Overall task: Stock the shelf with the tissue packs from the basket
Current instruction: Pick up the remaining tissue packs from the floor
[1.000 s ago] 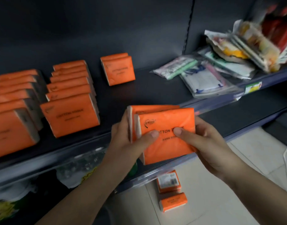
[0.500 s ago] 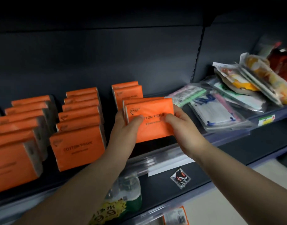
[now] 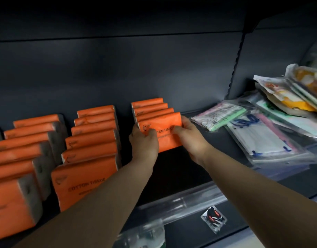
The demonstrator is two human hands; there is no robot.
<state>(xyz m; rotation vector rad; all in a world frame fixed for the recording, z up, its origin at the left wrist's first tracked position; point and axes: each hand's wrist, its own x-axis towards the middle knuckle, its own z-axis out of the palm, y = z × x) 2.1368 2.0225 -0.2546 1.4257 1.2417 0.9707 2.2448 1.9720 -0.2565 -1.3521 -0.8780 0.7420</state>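
Left of left grip (image 3: 144,143), tissue pack row (image 3: 93,140) stands near. Right of right grip (image 3: 189,140), bare shelf (image 3: 220,136), then bagged goods (image 3: 261,138).

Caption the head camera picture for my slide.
Left hand and right hand hold an orange tissue pack upright at the front of the rightmost row on the dark shelf.

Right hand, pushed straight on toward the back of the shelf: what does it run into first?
Probably the row of orange packs standing right behind the front tissue pack that the right hand and left hand grip. Past them is the shelf's back panel. Depth is hard to judge.
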